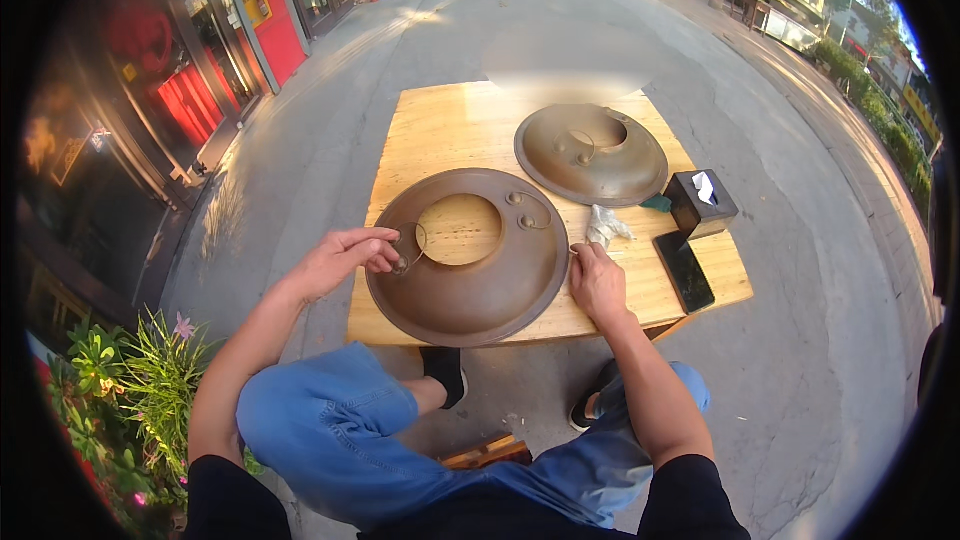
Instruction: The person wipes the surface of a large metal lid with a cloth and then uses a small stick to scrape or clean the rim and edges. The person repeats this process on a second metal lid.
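Note:
A brown metal ring-shaped lid [480, 307] with a domed surface and a large round hole lies on the wooden table before me. Two wire loop handles, each fixed by two round knobs, sit on opposite sides of the hole. My left hand [349, 251] is at the left loop handle [420, 244], its fingertips against or just beside a knob; the grip is unclear. At the lid's right rim rests my right hand [598, 279], fingers curled, thumb near the edge. Whether it pinches the rim is hidden. The right loop handle [541, 211] leans over the lid.
A second similar lid [622, 165] lies farther back on the wooden table [435, 127]. On the right are a crumpled plastic bag [607, 225], a black tissue box [701, 206] and a phone [684, 274]. Potted plants [142, 397] stand at lower left, glass doors beyond.

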The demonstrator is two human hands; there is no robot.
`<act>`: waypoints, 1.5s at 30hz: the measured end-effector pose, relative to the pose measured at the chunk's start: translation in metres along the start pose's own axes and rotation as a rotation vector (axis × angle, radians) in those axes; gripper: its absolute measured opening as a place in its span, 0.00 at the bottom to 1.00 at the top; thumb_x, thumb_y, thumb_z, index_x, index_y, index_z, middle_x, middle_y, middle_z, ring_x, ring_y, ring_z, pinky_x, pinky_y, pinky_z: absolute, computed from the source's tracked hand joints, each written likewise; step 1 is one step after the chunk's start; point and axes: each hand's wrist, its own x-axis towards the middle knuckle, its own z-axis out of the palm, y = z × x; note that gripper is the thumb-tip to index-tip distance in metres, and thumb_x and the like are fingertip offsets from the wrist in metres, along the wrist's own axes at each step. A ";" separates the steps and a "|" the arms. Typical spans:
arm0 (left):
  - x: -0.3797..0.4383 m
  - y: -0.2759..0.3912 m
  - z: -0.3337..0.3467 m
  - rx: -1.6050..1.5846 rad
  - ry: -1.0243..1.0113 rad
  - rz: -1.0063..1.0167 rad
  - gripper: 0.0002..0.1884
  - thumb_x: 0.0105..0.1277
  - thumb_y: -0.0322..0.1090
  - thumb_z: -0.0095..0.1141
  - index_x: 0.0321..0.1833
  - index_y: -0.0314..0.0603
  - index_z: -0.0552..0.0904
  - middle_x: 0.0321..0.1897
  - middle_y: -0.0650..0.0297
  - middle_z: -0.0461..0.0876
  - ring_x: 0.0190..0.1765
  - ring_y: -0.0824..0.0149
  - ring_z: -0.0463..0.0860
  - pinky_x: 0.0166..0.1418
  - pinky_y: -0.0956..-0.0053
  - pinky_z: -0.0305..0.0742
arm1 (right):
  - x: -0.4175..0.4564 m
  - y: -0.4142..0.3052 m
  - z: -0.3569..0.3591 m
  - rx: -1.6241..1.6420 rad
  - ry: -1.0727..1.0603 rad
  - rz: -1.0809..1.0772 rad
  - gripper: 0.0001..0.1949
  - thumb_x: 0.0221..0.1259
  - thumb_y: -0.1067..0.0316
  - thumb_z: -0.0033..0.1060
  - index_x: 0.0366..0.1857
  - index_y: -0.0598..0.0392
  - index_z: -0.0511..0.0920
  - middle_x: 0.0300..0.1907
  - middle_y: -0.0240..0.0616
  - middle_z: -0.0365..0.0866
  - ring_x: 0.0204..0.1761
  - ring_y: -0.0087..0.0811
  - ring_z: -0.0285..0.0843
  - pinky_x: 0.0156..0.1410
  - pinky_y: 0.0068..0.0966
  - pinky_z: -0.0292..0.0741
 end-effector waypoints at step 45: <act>-0.050 -0.140 -0.030 0.877 -0.509 0.197 0.16 0.57 0.46 0.74 0.45 0.48 0.91 0.41 0.61 0.90 0.47 0.56 0.90 0.59 0.62 0.84 | -0.008 0.095 -0.146 -0.472 -0.427 0.699 0.46 0.60 0.59 0.80 0.81 0.66 0.66 0.68 0.64 0.81 0.68 0.58 0.82 0.76 0.47 0.77</act>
